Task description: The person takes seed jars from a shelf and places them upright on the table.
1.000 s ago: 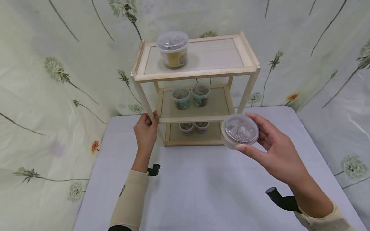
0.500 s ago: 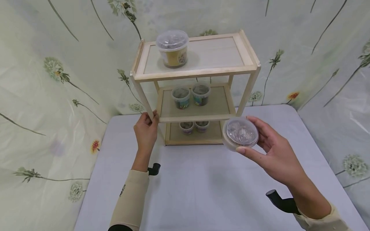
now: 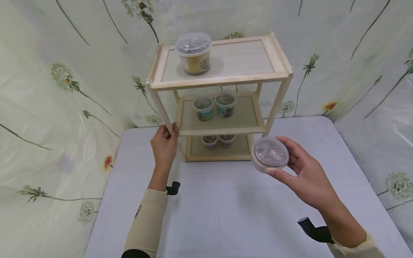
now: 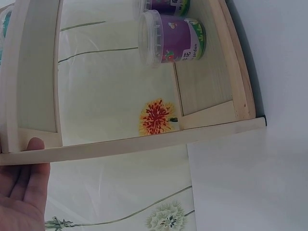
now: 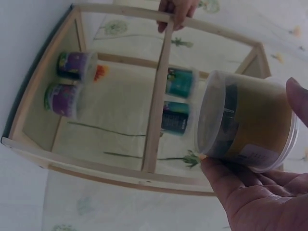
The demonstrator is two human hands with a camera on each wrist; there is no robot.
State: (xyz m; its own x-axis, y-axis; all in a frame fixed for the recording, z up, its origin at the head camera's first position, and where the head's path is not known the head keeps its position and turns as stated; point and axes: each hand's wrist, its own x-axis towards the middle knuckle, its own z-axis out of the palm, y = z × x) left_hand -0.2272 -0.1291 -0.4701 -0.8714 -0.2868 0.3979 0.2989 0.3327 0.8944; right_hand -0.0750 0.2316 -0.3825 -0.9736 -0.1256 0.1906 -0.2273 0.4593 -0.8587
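Observation:
Between the thumb and fingers of my right hand (image 3: 304, 175) is a clear-lidded plastic tub (image 3: 270, 154), held in front of the rack's right side. Its wall shows a yellow-brown band and a small white label in the right wrist view, where the tub (image 5: 255, 120) lies sideways. My left hand (image 3: 165, 147) grips the front left post of a three-tier wooden rack (image 3: 245, 59), at the middle shelf's corner. In the left wrist view the thumb and fingers lie on opposite sides of that post (image 4: 120, 145).
A larger yellow-banded tub (image 3: 194, 59) stands on the top shelf's left. Two green-labelled tubs (image 3: 203, 111) occupy the middle shelf. On the bottom shelf are two purple-labelled tubs (image 4: 185, 38). The rack stands at the back of a white-covered table (image 3: 222, 215), before a flowered curtain (image 3: 64, 143).
My right hand has drawn the tub slightly down and away from the rack's front right post. The left hand keeps its grip in the same place.

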